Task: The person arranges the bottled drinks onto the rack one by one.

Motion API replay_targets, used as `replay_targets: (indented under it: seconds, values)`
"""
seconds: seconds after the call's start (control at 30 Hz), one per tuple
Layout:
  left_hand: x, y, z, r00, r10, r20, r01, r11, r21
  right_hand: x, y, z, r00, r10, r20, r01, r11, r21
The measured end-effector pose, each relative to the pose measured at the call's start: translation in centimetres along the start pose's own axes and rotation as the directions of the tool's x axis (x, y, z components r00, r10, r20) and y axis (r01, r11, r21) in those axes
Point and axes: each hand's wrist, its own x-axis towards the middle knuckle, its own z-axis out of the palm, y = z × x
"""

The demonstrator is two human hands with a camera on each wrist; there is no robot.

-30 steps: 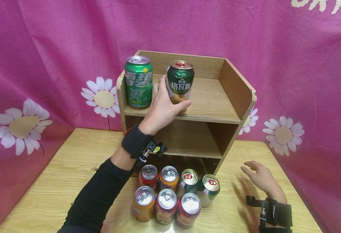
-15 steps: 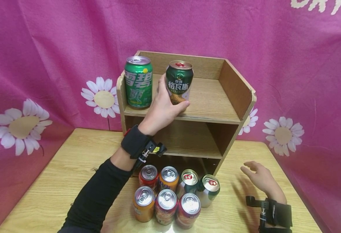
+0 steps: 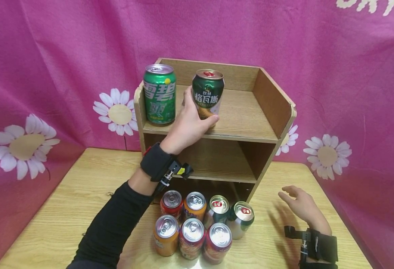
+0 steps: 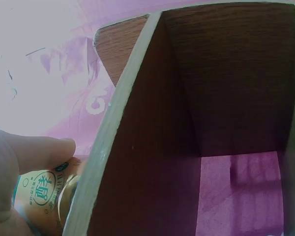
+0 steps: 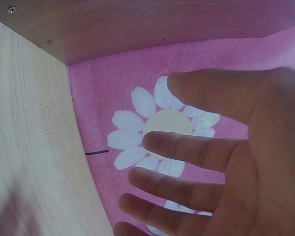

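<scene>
My left hand (image 3: 191, 121) grips a dark green drink can (image 3: 208, 89) with a red pull tab, thumb across its front low down. The can stands upright at the front of the wooden shelf unit's top board (image 3: 244, 112). Left of it on the same board is a taller bright green can (image 3: 160, 95). In the left wrist view, the thumb and the lower part of the held can (image 4: 44, 194) show beside the board's edge. My right hand (image 3: 302, 205) hovers over the table at the right, fingers loosely spread and holding nothing; its fingers (image 5: 177, 147) fill the right wrist view.
Several cans stand in two rows before the unit, among them a red can (image 3: 171, 203), an orange can (image 3: 166, 235) and a green-and-white can (image 3: 241, 220). The unit's middle shelf (image 3: 220, 160) lies under the left hand. A pink flowered cloth (image 3: 82, 56) hangs behind.
The held can has turned slightly in the left hand, its lettering shifting a little to the left. The right hand and the other cans look the same.
</scene>
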Motion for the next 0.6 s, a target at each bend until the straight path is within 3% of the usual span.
replay_targets:
  seconds: [0.23, 0.4, 0.53, 0.6]
  values:
    - [-0.2, 0.3, 0.2, 1.000, 0.010, -0.028, -0.009, 0.999, 0.037, 0.0, 0.2, -0.1, 1.000, 0.012, 0.004, -0.012, 1.000, 0.010]
    - [-0.7, 0.5, -0.4, 0.998, -0.060, 0.031, 0.060, 0.998, 0.016, 0.0, 0.1, -0.2, 1.000, 0.013, 0.013, -0.013, 1.000, 0.018]
    - [-1.6, 0.7, -1.1, 0.989, -0.123, 0.086, 0.118, 0.991, 0.057, -0.1, -0.1, -0.2, 1.000, 0.015, 0.020, -0.015, 1.000, 0.017]
    - [-2.3, 0.7, -1.5, 0.986, -0.123, 0.111, 0.115, 0.991, 0.075, -0.1, -0.1, -0.2, 1.000, 0.019, 0.020, -0.019, 1.000, 0.015]
